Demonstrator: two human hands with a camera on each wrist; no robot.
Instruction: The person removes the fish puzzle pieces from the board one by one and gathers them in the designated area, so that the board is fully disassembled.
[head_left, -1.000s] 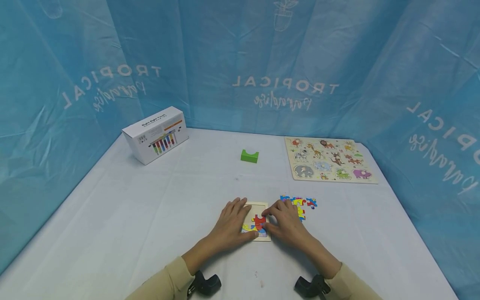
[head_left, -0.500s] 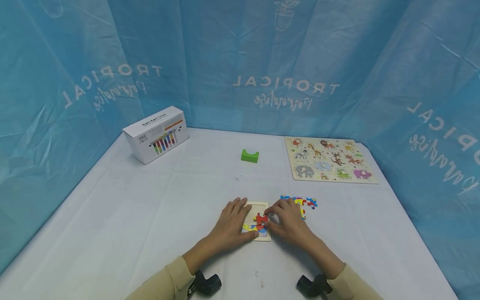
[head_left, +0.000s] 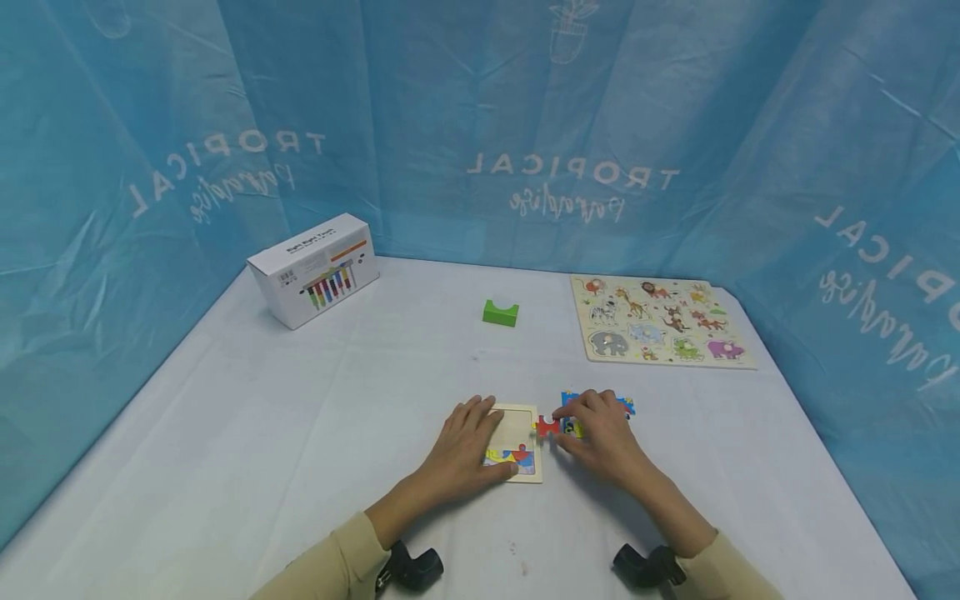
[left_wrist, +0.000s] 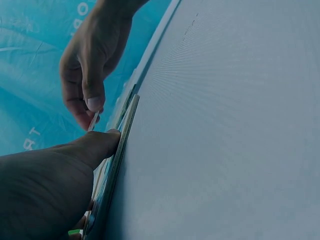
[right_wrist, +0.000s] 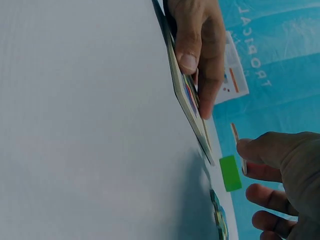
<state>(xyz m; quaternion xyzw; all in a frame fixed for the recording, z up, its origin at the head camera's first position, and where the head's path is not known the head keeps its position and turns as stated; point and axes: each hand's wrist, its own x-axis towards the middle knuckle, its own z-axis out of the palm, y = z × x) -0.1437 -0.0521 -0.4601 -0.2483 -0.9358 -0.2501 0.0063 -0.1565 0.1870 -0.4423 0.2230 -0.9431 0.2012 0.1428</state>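
a wooden puzzle tray [head_left: 517, 427] lies on the table [head_left: 360, 375], well apart from the far edge and nearer the right edge than the left. its near part holds joined pieces [head_left: 521, 460] in yellow, blue and red; bare wood shows in the rest of what can be seen. the left hand [head_left: 467, 446] rests over the tray's left side, fingers stretched out and slightly spread, thumb touching the near part. the right hand [head_left: 603, 437] pinches a red puzzle piece [head_left: 548, 427] between thumb and forefinger, raised off the table just beside the tray's right rim; its other fingers are loosely bent. loose pieces [head_left: 570, 429] lie right of the tray, partly hidden by that hand. at the table's far left corner stands a white carton [head_left: 315, 271] that looks closed, its contents hidden. near the far right corner lies an animal board [head_left: 655, 310], with animal shapes in it. a green block [head_left: 500, 314] sits toward the far edge, between carton and board.
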